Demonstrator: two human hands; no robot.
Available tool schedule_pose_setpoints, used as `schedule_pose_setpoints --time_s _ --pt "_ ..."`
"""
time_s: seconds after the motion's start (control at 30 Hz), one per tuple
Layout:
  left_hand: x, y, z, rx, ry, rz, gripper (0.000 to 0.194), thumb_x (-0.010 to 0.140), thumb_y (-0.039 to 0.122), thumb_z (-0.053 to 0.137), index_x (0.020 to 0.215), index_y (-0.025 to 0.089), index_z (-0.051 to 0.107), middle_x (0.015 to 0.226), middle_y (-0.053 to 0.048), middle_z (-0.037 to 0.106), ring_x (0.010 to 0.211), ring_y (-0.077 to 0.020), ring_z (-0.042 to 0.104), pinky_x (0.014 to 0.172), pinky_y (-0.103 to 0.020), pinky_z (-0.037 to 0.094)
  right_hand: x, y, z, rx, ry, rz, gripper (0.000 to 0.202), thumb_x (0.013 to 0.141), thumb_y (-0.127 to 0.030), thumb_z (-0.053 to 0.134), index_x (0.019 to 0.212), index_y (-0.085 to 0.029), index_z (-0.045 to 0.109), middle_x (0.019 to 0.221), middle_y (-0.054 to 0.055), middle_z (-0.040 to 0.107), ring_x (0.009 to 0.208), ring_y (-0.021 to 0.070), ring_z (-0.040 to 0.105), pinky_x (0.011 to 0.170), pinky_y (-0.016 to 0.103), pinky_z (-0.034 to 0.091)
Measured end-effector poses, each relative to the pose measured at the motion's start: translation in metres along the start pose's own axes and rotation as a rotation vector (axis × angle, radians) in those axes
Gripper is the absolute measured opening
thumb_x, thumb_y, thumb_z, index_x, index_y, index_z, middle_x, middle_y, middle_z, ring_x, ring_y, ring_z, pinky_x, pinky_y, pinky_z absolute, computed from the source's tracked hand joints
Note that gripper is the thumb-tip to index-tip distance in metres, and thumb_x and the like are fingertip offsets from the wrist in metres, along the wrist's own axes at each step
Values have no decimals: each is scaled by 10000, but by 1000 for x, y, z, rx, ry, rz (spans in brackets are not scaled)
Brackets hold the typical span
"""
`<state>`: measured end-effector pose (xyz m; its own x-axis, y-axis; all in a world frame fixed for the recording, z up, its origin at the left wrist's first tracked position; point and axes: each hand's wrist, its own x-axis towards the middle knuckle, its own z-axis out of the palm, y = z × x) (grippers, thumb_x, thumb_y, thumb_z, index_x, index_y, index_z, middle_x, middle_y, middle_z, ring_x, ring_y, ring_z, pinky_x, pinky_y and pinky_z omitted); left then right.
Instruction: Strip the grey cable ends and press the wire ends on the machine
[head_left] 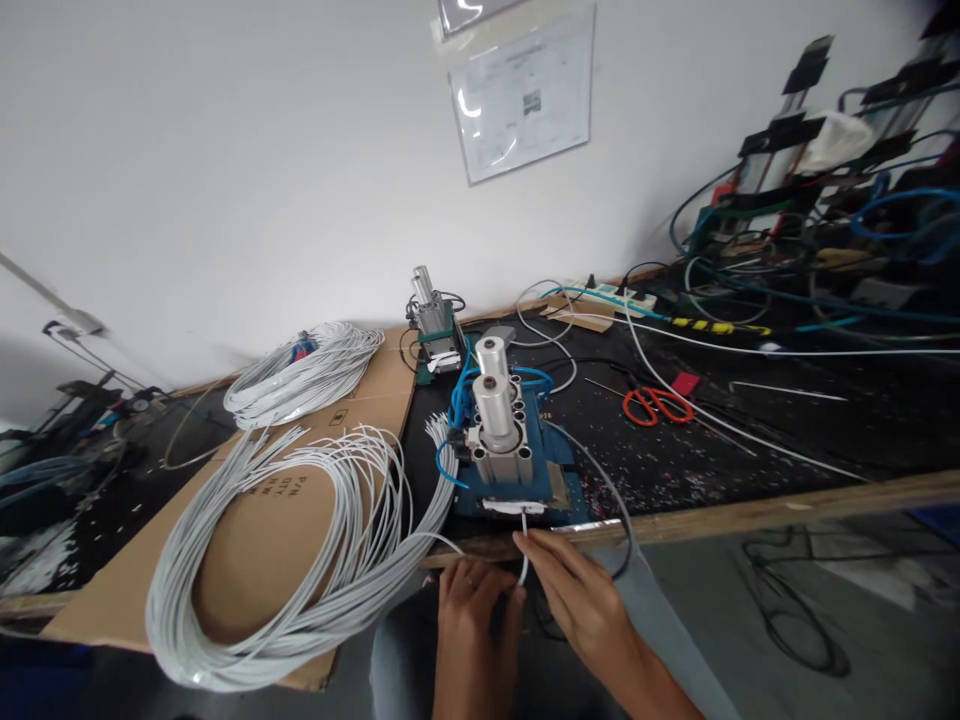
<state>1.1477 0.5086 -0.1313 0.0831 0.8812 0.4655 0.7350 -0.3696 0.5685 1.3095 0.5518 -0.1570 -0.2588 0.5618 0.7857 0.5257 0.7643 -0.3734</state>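
A white cable (524,552) runs into the white front edge of a pneumatic press (504,465), which has two silver cylinders on a blue base. My right hand (574,595) pinches this cable just below the press. Lower down, my left hand (476,605) has its fingers curled, closed on the cable's lower part. A strand from the large bundle of white cables (217,665) leads to the left hand; whether it is the same cable is hidden by the fingers. The bundle lies looped on a cardboard sheet (139,560) to the left.
Behind the bundle rests another coil of white cable (330,375). A second, smaller press (436,335) stands near the wall. Orange-handled scissors (658,406) and loose scraps lie on the black bench (750,445), whose wooden front edge (795,502) is close to my hands.
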Motion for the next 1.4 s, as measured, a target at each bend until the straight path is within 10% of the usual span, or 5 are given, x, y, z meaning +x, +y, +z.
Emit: schedule_pose_setpoints --time_s 1.4 --pt "10 2 11 -15 89 32 168 933 117 558 874 219 677 868 -55 755 836 -272 711 820 -465 534 14 -2 3 -43 13 50 440 1001 -69 389 1364 -183 610 1097 117 738 994 206 749 830 284 643"
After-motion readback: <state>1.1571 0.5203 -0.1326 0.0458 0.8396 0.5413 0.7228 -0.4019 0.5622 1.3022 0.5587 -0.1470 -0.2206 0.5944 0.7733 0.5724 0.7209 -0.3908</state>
